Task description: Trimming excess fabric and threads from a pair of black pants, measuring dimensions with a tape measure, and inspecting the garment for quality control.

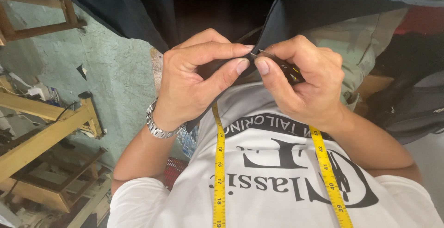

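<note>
My left hand [194, 80], with a metal watch [155, 124] on its wrist, pinches an edge of dark fabric [314, 11] between thumb and forefinger, close to my chest. My right hand [310, 85] meets it fingertip to fingertip. It grips a small thin tool [287, 67] with a dark handle and yellow marks, and the tool's metal tip points at the pinched edge. The fabric hangs from above, and part of it is hidden behind both hands. A yellow measuring tape [218, 163] hangs from my neck over my white printed shirt [277, 195].
Light wooden frames and benches [46, 131] stand at the left on a greenish concrete floor [120, 80]. More dark cloth [115, 1] hangs at the top left. Dark bags or bundles [411, 103] lie at the right, and a red basket [175, 168] sits under my left forearm.
</note>
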